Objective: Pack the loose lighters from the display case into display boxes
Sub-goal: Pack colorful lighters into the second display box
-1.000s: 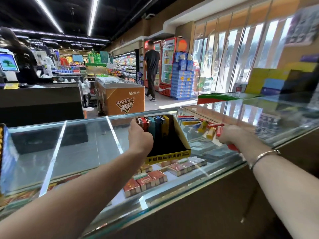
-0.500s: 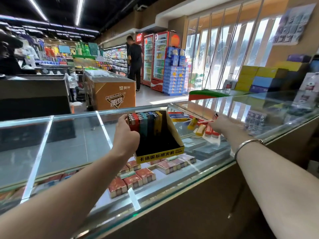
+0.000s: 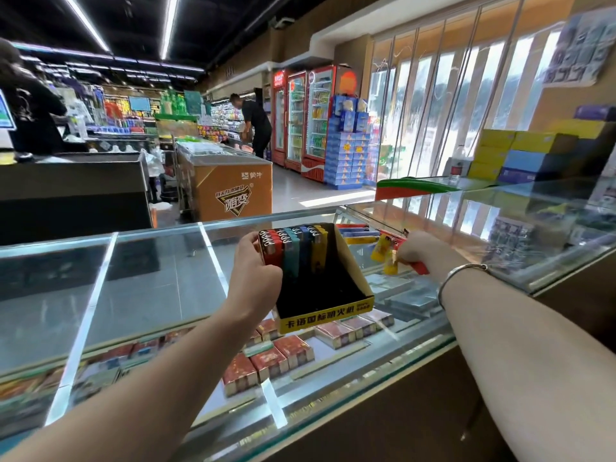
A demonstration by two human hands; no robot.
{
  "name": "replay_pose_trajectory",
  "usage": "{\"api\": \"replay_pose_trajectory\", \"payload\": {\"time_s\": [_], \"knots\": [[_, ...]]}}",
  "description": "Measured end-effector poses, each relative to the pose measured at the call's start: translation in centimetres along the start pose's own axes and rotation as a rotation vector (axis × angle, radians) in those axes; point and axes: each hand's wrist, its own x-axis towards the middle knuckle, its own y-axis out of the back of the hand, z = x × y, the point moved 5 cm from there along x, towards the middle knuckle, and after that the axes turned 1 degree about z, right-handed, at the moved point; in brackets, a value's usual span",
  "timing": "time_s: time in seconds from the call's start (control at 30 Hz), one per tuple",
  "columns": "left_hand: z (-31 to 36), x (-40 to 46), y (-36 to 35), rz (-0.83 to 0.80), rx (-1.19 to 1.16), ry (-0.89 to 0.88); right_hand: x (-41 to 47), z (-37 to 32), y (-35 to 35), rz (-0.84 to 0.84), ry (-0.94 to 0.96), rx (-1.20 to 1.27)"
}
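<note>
The display box [image 3: 325, 278] is gripped at its left side by the left hand [image 3: 256, 275], as half a second ago, on the glass counter [image 3: 150, 281] near its front edge. Lighters [image 3: 293, 248] are packed along its back wall; its front part is unfilled. To its right, the right hand [image 3: 418, 250], now curled, is clamped on loose lighters [image 3: 388, 258].

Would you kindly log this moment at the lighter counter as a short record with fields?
Setting: shop, glass counter
Display box: on the counter, partly filled; red, teal, blue and yellow lighters stand upright at its far end
Left hand: holds the box's left side
Right hand: grips a few loose lighters, yellow and red
More lighters: lying beyond the box
</note>
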Motion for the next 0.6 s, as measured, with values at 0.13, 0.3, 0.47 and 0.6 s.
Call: {"api": "replay_pose_trajectory", "payload": {"time_s": [0.13,0.3,0.47,0.6], "knots": [[0.2,0.2,0.3,0.036,0.034,0.005,-0.6,-0.7,-0.3,-0.071,0.039,-0.033],[0.5,0.6,1.3,0.08,0.185,0.026,-1.2,-1.3,-0.4,-0.113,0.066,-0.064],[0.6,1.2,2.6,0.094,0.315,0.036,-1.5,-2.0,0.5,-0.022,0.078,0.245],[0.5,1.4,4.4,0.104,0.369,0.003,-3.4,-7.1,0.8,-0.199,0.282,0.768]]}}
